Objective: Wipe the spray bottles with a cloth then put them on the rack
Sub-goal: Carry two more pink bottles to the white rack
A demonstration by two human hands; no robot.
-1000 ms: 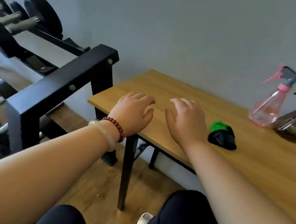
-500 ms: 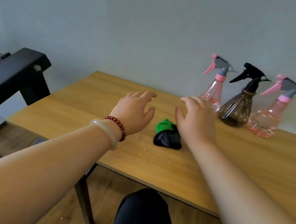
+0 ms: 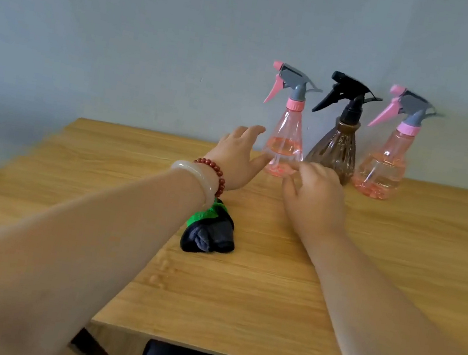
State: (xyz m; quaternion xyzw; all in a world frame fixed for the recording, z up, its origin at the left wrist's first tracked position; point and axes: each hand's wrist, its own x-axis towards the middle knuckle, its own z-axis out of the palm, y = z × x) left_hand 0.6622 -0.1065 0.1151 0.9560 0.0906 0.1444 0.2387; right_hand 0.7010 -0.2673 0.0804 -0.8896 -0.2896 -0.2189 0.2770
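Reaching past the cloth (image 3: 211, 235) now, left hand (image 3: 237, 159) and right hand (image 3: 315, 199), fingers spread, near the leftmost bottle (image 3: 286, 136).

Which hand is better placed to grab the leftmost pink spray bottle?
Probably the left. The left hand is open and spread beside the leftmost pink spray bottle, level with its lower body. The right hand sits lower, in front of the brown bottle.
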